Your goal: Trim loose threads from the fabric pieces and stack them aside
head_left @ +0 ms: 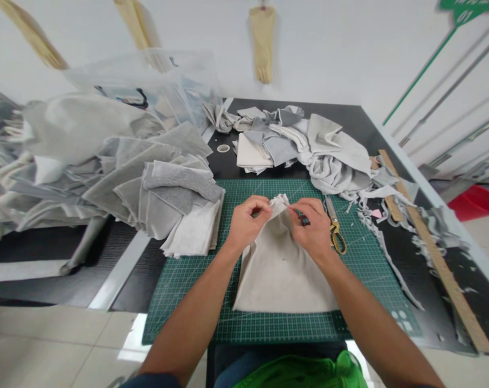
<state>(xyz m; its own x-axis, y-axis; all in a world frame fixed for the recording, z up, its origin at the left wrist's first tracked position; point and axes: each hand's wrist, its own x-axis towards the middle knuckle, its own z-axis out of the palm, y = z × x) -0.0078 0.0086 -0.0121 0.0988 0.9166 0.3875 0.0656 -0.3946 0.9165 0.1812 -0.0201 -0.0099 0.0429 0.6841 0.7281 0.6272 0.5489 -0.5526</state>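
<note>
Cloth (287, 269), pale beige and folded, lies on the green cutting mat (187, 296) on the black counter (126, 280), its far end gathered up between the left hand (250, 221) and the right hand (311, 223), each with its grip closed on that edge between thumb and fingers. Gold-handled scissors (335, 229) rest on the mat just beside the right hand, with a wooden ruler (438, 258) and fabric scraps (384, 242) farther right. Gray folded pieces (167, 188) overlap the mat's left side, and a tape roll (223, 148) sits beyond it near another fabric pile (276, 137).
</note>
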